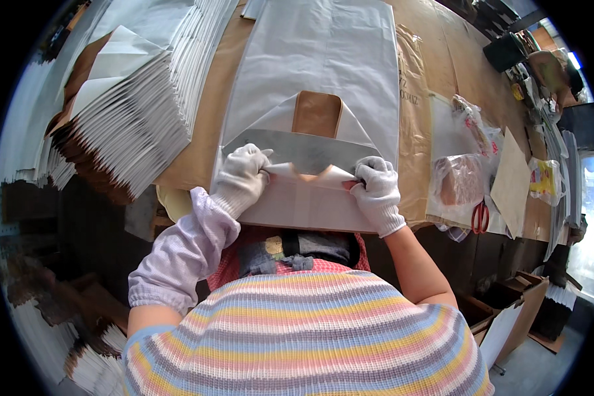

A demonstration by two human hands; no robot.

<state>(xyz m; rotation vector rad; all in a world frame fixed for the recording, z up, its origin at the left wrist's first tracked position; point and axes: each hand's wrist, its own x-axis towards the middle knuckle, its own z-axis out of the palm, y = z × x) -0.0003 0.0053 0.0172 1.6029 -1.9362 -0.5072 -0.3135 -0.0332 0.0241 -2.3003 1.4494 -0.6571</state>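
A large white paper bag (310, 53) lies flat before me, its near end opened into folds with a brown inner layer (317, 113) showing. Across those folds rests a grey flat plate (303, 149). My left hand (244, 173), in a white knit glove, pinches the left part of the bag's near flap. Gloved likewise, my right hand (377, 187) grips the same flap on the right. Between my hands the flap's edge is lifted and curls over the plate's near side, with a notch at its middle.
A thick stack of folded white bags (135, 105) with brown insides stands on the left. To the right lie red-handled scissors (480, 217), a clear plastic bag (458, 179), a beige board (510, 181) and a yellow packet (545, 179). Brown paper (412, 132) covers the table.
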